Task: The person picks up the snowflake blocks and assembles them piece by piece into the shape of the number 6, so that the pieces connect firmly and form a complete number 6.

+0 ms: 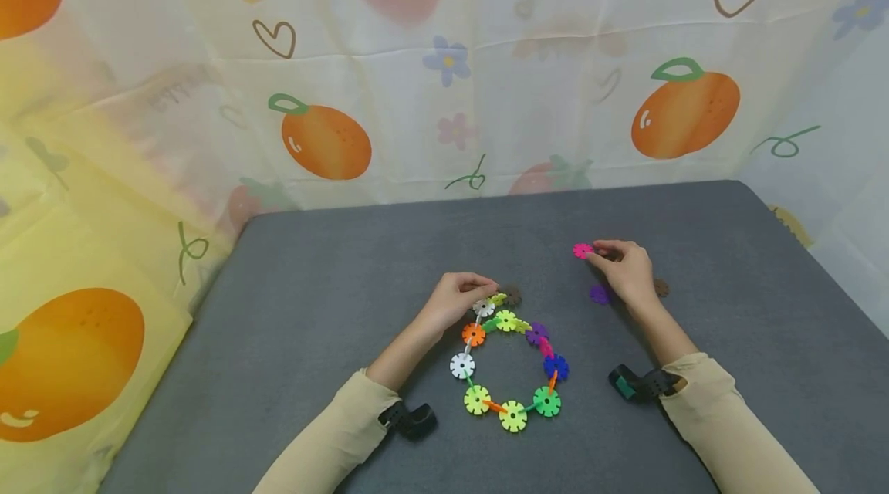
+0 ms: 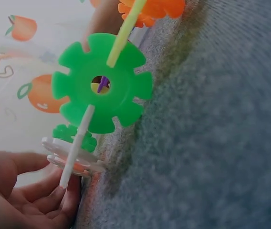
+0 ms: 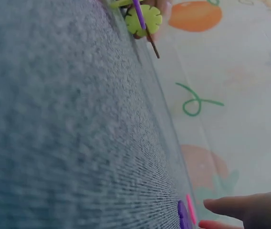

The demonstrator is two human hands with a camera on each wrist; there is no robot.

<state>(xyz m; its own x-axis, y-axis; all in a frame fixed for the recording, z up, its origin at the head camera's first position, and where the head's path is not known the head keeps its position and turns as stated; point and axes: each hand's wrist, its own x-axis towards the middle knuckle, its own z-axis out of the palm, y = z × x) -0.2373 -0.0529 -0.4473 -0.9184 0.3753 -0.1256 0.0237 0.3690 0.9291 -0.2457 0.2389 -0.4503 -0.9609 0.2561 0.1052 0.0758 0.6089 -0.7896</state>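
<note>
A ring of colourful flower-shaped plastic discs (image 1: 513, 417), slotted edge to edge, lies on the grey table. At its far left side my left hand (image 1: 460, 299) pinches a white disc (image 1: 484, 309). Beside those fingertips are a yellow-green disc (image 1: 498, 299) and a brown disc (image 1: 512, 295). A large green disc (image 2: 102, 81) fills much of the left wrist view. My right hand (image 1: 627, 272) is at a pink disc (image 1: 582, 251), fingertips by its near edge. The right wrist view shows a small gap between index fingertip and disc. A purple disc (image 1: 599, 295) lies close by.
Another brown disc (image 1: 661, 288) lies right of my right wrist, partly hidden. Black wrist cameras (image 1: 410, 421) are strapped at both sleeves. A printed curtain (image 1: 403, 93) hangs behind the grey table (image 1: 312, 285), with fabric at both sides.
</note>
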